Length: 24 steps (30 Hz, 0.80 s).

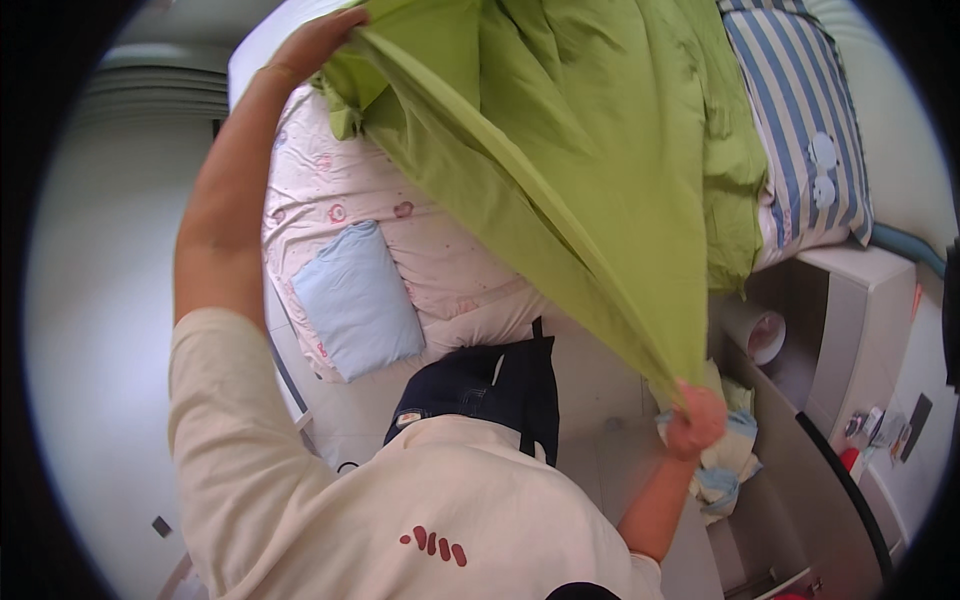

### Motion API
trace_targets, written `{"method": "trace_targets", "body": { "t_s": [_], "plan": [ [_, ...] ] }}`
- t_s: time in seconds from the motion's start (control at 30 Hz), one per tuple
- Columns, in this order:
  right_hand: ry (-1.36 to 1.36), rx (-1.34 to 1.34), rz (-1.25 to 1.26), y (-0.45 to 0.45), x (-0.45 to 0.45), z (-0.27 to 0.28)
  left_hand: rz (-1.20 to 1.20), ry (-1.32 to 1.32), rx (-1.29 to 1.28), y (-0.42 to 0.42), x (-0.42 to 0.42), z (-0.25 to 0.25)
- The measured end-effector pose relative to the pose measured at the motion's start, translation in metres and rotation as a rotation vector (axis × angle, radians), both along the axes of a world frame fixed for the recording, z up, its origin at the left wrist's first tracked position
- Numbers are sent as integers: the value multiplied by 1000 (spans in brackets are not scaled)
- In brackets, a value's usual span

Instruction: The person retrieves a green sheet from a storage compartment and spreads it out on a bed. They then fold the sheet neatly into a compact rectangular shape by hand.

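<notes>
A large green cloth point(600, 135), perhaps a duvet cover or sheet, stretches over the bed between my two hands. At the upper left, my left hand point(322, 41) grips one edge of it with the arm reaching far out. My right hand point(697, 420) is closed in a fist around a corner, low on the right. The cloth's edge runs taut on a diagonal from hand to hand. Beneath it shows a pink patterned bed sheet point(450, 255). A folded light blue cloth point(360, 304) lies on the sheet near the bed's front edge.
A striped blue and white pillow point(799, 112) lies at the right end of the bed. Beside it stands a bedside cabinet point(862, 300), with a white cylindrical bin point(765, 337) near its side. Crumpled cloths point(724, 472) lie below my right hand. A curtain point(157, 90) hangs at left.
</notes>
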State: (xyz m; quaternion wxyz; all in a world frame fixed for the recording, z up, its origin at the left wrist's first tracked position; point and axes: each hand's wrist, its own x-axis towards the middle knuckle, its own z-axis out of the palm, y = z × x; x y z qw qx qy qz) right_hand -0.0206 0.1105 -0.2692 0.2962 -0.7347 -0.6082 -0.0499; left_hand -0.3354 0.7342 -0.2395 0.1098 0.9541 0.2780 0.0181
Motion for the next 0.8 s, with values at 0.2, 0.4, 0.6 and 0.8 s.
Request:
{"method": "trace_targets", "body": {
  "t_s": [0.2,0.4,0.6,0.8],
  "plan": [
    [-418,324,-119,21,75,103,141,63,415,-90,-221,130],
    [-391,306,17,62,95,137,435,-96,491,-278,-374,175],
    [-267,222,81,54,100,123,882,-207,574,-417,-496,148],
    [-168,149,43,104,53,128,1032,-245,276,-415,-417,-12]
  ]
}}
